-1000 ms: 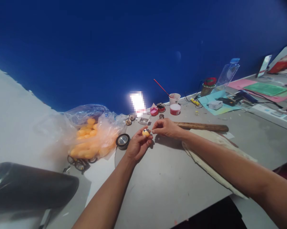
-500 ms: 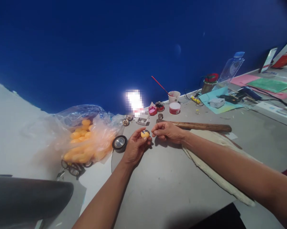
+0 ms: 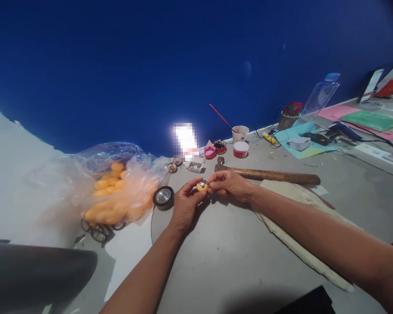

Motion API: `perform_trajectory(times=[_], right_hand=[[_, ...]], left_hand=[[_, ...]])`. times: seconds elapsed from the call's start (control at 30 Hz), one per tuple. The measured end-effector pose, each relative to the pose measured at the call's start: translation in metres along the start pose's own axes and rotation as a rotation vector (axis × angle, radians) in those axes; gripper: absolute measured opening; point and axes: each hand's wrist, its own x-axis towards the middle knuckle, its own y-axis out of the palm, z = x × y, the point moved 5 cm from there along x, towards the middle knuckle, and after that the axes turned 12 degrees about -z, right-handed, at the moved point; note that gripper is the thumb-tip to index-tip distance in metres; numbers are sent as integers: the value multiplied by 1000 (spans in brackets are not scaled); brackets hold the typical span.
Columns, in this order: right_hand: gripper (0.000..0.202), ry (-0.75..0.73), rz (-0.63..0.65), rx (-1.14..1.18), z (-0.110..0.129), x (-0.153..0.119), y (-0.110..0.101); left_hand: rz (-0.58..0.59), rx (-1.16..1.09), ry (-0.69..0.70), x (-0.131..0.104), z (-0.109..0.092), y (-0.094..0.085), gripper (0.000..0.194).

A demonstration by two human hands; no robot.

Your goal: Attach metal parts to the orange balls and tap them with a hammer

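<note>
A small yellow-orange ball [image 3: 202, 186] with dark and silvery shiny patches on its top sits between the thumb and fingers of my left hand [image 3: 186, 200]. My right hand [image 3: 229, 185] comes in from the right with thumb and forefinger pinched together, their tips against the ball's right side. Whatever may be in that pinch is too small to make out. Just beyond the hands lies a small grey tray [image 3: 195, 166] with little pieces in it. Near my left wrist stands a round black container with a metallic centre [image 3: 164, 197].
A clear plastic bag [image 3: 118, 192] of orange balls lies at left, eyeglasses [image 3: 100, 233] below it. A wooden-handled hammer [image 3: 275, 175] lies beyond my right forearm, above a pale cloth [image 3: 281, 196]. Behind are small red tubs [image 3: 240, 150] and a paper cup [image 3: 240, 133] holding a red stick.
My right hand's pinched fingertips have moved left from a small gap onto the ball. The ball has turned slightly, showing more of its shiny patch. The view has shifted a little.
</note>
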Motion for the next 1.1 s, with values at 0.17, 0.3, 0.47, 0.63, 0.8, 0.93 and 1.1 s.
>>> perform_trajectory(times=[0.17,0.3,0.47,0.63,0.8,0.93,1.1], right_hand=[[37,-1,-20,2,0,0,0],[35,-5,-24,-26,0,0,-1],[33,-7,-34,-50,1,-2,-1],[35,-11,-34,-54,1,-2,0],[34,-13,-28,-52,3,-2,0],[30,-19,-26,-45,3,-2,0],[30,-20,-29,-32,2,-1,0]], left_hand=[[-6,22,-36,-2,-1,-1,68],[-14,24,-47,-4,-2,0,68],[-18,28,-55,-4,-2,0,70],[-10,31,-43,-3,-2,0,69],[-14,39,-42,-3,-2,0,69],[-16,27,-42,-2,-2,0,68],[-23,31,-45,-2,-2,0,69]])
